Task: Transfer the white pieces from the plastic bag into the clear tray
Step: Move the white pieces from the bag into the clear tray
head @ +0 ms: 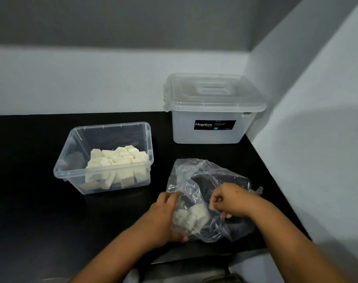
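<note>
Both hands on the crumpled clear plastic bag point(204, 184), which lies on the black countertop point(31, 211) right of the clear rectangular plastic tray point(76, 170). My left hand point(163, 217) is curled round the bag's left side, cupping the last cluster of white blocky pieces point(191, 217) through the film. My right hand point(225, 201) pinches a fold of film on the opposite side, fingers curled tight. The tray is already piled with white chunks point(117, 160) toward its right half, so I judge the job mostly done; only this small clump is left in the bag. Handling guess: the pieces look light and fairly firm with flat faces, maybe slightly slick, and the film is thin, floppy and slippery, so it will collapse over the opening. Best hold is probably the bag mouth pulled wide with one hand while the other takes the chunks directly or lifts the bottom to tip them out. Countertop is dark, smooth and matte, dropped pieces would show up easily. Pale walls meet in a corner at right; a lidded translucent storage box with a black label point(212, 111) sits back there, well apart from the tray.
</note>
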Action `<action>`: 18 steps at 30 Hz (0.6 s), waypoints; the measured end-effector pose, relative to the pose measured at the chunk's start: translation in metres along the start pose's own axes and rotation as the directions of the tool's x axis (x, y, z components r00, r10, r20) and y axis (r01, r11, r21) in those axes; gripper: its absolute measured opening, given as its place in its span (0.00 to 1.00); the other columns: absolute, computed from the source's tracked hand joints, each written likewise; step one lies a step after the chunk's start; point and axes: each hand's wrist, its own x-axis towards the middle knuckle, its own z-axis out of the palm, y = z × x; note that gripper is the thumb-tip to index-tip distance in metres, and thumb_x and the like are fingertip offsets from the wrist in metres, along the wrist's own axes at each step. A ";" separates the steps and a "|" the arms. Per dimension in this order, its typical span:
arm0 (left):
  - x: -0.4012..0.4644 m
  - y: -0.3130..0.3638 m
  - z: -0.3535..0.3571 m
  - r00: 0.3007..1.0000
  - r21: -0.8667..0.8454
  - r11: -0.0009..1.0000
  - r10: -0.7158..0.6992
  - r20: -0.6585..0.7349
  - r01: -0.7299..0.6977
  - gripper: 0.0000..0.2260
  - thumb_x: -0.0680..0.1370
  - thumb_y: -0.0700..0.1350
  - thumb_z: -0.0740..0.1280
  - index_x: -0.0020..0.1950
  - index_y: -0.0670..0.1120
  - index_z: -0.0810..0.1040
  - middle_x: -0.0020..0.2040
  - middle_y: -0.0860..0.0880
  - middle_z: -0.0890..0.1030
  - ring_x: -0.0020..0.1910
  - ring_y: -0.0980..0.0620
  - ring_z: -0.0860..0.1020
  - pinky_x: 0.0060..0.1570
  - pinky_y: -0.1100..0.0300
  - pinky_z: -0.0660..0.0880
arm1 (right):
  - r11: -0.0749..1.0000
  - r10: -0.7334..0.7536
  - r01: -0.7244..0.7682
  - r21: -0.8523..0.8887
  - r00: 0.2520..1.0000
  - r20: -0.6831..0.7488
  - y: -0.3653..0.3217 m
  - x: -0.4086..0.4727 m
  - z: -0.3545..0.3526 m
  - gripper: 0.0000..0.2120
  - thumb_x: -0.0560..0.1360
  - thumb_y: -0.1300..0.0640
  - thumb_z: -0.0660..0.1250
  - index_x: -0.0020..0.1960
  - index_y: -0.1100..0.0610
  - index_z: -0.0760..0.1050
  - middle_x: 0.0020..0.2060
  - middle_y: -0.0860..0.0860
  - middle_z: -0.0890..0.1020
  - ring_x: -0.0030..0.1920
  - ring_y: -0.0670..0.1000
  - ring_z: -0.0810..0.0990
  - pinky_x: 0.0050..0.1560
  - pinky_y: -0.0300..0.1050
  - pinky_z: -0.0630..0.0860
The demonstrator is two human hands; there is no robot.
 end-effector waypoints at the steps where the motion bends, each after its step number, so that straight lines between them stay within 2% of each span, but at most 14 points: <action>1: 0.000 -0.001 0.008 0.999 -0.015 1.000 -0.005 -0.047 0.004 0.49 0.65 0.56 0.77 0.77 0.57 0.50 0.73 0.53 0.56 0.70 0.50 0.65 0.68 0.56 0.68 | 1.000 -0.013 0.013 0.025 1.000 -0.003 0.000 0.000 0.005 0.06 0.78 0.59 0.66 0.43 0.54 0.80 0.33 0.46 0.84 0.30 0.42 0.83 0.35 0.38 0.80; 3: 0.001 -0.004 0.021 0.992 -0.045 0.999 -0.015 -0.129 0.010 0.49 0.64 0.56 0.77 0.77 0.56 0.51 0.72 0.53 0.57 0.70 0.50 0.65 0.68 0.56 0.68 | 0.998 -0.026 0.026 0.057 1.000 -0.003 0.001 -0.001 0.015 0.05 0.78 0.60 0.66 0.45 0.53 0.79 0.36 0.45 0.82 0.28 0.40 0.79 0.28 0.31 0.73; 5: 0.000 -0.004 0.028 0.984 -0.067 0.998 -0.024 -0.174 0.012 0.48 0.65 0.56 0.77 0.77 0.56 0.50 0.72 0.53 0.57 0.70 0.49 0.65 0.68 0.57 0.68 | 0.997 -0.018 0.019 0.073 1.000 -0.015 0.002 0.002 0.023 0.06 0.78 0.61 0.65 0.49 0.53 0.79 0.39 0.46 0.80 0.32 0.40 0.77 0.28 0.30 0.70; 7: 0.000 -0.003 0.032 0.979 -0.054 0.998 -0.026 -0.203 0.015 0.48 0.66 0.54 0.76 0.77 0.54 0.51 0.72 0.52 0.57 0.71 0.49 0.66 0.67 0.58 0.68 | 0.993 0.014 -0.008 0.118 0.999 -0.044 0.002 0.007 0.028 0.08 0.79 0.64 0.62 0.50 0.54 0.79 0.37 0.45 0.78 0.32 0.41 0.76 0.29 0.33 0.71; 9: 0.000 -0.001 0.033 0.975 -0.036 0.999 -0.027 -0.221 0.020 0.47 0.67 0.54 0.76 0.77 0.53 0.51 0.72 0.51 0.57 0.70 0.47 0.66 0.67 0.57 0.68 | 0.978 0.052 -0.038 0.203 0.996 -0.066 0.002 0.011 0.032 0.07 0.79 0.63 0.63 0.47 0.54 0.78 0.37 0.47 0.80 0.26 0.41 0.75 0.26 0.34 0.71; 11: 0.001 -0.001 0.034 0.972 -0.034 0.999 -0.034 -0.232 0.027 0.46 0.67 0.54 0.76 0.77 0.53 0.51 0.72 0.50 0.57 0.70 0.47 0.66 0.66 0.56 0.69 | 0.964 0.068 -0.046 0.263 0.995 -0.075 0.002 0.012 0.035 0.06 0.77 0.61 0.68 0.43 0.53 0.78 0.37 0.49 0.82 0.24 0.42 0.76 0.25 0.37 0.74; 14: 0.001 -0.002 0.036 0.968 -0.049 0.998 -0.058 -0.243 0.047 0.47 0.66 0.55 0.77 0.77 0.53 0.52 0.72 0.51 0.57 0.69 0.48 0.67 0.66 0.55 0.70 | 0.946 0.045 -0.015 0.323 0.995 -0.086 0.005 0.013 0.038 0.06 0.71 0.58 0.76 0.40 0.51 0.79 0.39 0.51 0.84 0.29 0.45 0.80 0.33 0.44 0.80; 16: 0.002 -0.003 0.036 0.967 -0.045 0.998 -0.064 -0.247 0.055 0.47 0.66 0.56 0.77 0.77 0.53 0.52 0.71 0.51 0.58 0.69 0.48 0.68 0.66 0.56 0.70 | 0.932 0.028 0.022 0.363 0.991 -0.132 0.006 0.011 0.035 0.06 0.72 0.61 0.74 0.41 0.53 0.79 0.37 0.51 0.84 0.26 0.43 0.79 0.28 0.39 0.75; 18: 0.002 -0.002 0.034 0.968 -0.040 0.997 -0.071 -0.242 0.063 0.46 0.65 0.55 0.77 0.76 0.54 0.54 0.71 0.51 0.59 0.68 0.48 0.69 0.65 0.56 0.71 | 0.925 0.014 0.058 0.376 0.982 -0.186 0.007 0.007 0.028 0.06 0.74 0.63 0.72 0.42 0.53 0.78 0.31 0.49 0.82 0.23 0.41 0.77 0.26 0.35 0.72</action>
